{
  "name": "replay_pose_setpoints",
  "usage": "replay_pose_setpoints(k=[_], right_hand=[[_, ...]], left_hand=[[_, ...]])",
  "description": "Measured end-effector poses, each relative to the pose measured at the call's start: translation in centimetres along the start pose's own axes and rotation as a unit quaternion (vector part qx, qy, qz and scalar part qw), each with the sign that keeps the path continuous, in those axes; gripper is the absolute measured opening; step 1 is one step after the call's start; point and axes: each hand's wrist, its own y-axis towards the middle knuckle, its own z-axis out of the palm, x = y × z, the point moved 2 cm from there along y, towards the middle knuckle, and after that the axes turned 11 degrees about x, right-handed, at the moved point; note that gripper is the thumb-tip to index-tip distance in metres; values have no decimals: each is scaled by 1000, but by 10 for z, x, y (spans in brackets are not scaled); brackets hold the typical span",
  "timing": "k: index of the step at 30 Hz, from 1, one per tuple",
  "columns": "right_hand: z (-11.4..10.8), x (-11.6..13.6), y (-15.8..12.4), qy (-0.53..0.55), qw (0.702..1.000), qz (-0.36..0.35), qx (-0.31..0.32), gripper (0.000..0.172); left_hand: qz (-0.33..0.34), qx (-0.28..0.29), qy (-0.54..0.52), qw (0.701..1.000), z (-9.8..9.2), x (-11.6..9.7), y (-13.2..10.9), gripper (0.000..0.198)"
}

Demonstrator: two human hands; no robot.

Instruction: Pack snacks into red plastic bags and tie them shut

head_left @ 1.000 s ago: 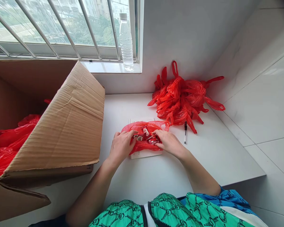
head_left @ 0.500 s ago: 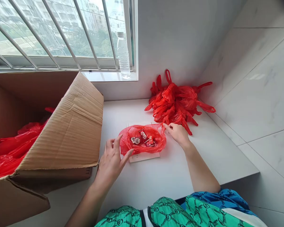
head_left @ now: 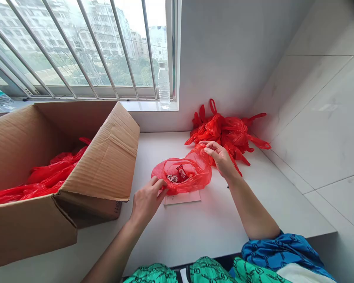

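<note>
An indoor room, its barred window (head_left: 76,51) overlooking apartment blocks (head_left: 103,29).

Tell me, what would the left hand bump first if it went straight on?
The red plastic bag, probably: the fingers of the left hand are at its edge. The wrapped sweet inside may come next; depth is unclear.
</note>
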Motion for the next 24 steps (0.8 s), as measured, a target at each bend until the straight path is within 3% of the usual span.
replay_pose_setpoints(k=[2,5,9,11,15,20,22,24], right_hand=[[5,9,7,123,992,-20,-5,14],[10,24,19,228,970,-66,-50,14],[14,40,30,234,953,-158,-111,16],[16,43,31,215,951,-188,-117,14],[18,43,29,179,965,-181,-59,27],[28,33,26,110,983,-144,28,67],[38,25,27,50,990,-122,60,80],[50,17,26,-25,990,-115,84,85]], left_hand=[[40,-92,-145,984,-18,-11,8,13],[96,-219,-386,891,-53,-31,25,14],[130,-282,-593,743,-89,-48,56,13],[132,-294,-629,707,-98,-49,68,14],[107,-239,-662,703,-102,-43,85,19],[140,-256,-641,710,-96,-39,97,14],[133,-219,-607,752,-89,-45,99,16],[128,-160,-531,822,-82,-53,98,18]])
